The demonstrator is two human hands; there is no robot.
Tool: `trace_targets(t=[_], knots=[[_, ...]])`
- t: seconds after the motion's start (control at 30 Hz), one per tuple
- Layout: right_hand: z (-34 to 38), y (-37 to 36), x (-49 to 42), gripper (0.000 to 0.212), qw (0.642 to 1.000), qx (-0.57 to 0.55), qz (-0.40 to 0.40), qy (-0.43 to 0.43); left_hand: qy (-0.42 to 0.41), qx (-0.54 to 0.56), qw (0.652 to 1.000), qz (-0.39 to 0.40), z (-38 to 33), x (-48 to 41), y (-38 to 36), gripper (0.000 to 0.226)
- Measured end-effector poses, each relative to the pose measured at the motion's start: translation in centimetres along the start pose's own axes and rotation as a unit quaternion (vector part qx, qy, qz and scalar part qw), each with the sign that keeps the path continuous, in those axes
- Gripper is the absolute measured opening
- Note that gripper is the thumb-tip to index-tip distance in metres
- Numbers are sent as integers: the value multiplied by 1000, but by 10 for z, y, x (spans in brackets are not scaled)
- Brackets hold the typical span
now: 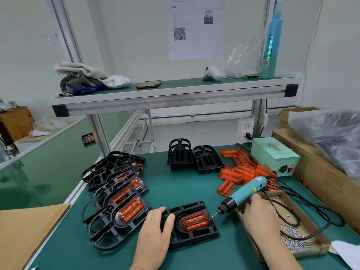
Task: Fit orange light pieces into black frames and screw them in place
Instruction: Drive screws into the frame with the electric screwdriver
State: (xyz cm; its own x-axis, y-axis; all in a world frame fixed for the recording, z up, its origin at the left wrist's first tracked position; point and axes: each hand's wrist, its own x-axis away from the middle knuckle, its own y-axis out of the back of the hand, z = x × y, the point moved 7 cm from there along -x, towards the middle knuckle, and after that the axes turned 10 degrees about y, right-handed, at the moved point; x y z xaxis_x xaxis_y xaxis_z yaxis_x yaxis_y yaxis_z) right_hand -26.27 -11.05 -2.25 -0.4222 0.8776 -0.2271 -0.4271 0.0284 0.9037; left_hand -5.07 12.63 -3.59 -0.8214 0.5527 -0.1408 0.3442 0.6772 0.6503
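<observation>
Black plastic, the frame (202, 233) lies flat on the green mat (181, 189) right in front of the person, with an orange light piece (195, 221) seated in its middle opening. The left hand (155, 232) lies palm down on the frame's left side. Its fingers (169, 216) are nearly straight and close together, resting across the frame's curved bar; the thumb cannot be made out.

The right hand (260, 217) grips the teal electric screwdriver (246, 191), its fingers curled round the lower part of the body. The tool slants down to the left. Its thin bit ends just beside the frame's upper right corner; whether it touches the plastic cannot be told. The hand hovers over the near end of a shallow cardboard box (319, 243) holding silver screws (292, 230), and the tool's black cable loops across that box.

Left of the held frame, a fanned row of frames already fitted with orange pieces (118, 193) overlaps toward the table's edge. At the back of the mat stand two stacks of empty black frames (194, 158). To their right lies a loose heap of orange light pieces (239, 172), touching a pale green power unit (272, 154).
</observation>
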Motion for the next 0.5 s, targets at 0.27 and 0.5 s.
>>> trace_targets(t=[0.27, 0.5], knots=[[-1, -1, -1, 9, 1000, -21, -2, -10, 3, 0, 1000, 1, 2, -1, -1, 47], [-3, -1, -1, 11, 998, -52, -18, -24, 2, 4, 1000, 1, 2, -1, -1, 49]])
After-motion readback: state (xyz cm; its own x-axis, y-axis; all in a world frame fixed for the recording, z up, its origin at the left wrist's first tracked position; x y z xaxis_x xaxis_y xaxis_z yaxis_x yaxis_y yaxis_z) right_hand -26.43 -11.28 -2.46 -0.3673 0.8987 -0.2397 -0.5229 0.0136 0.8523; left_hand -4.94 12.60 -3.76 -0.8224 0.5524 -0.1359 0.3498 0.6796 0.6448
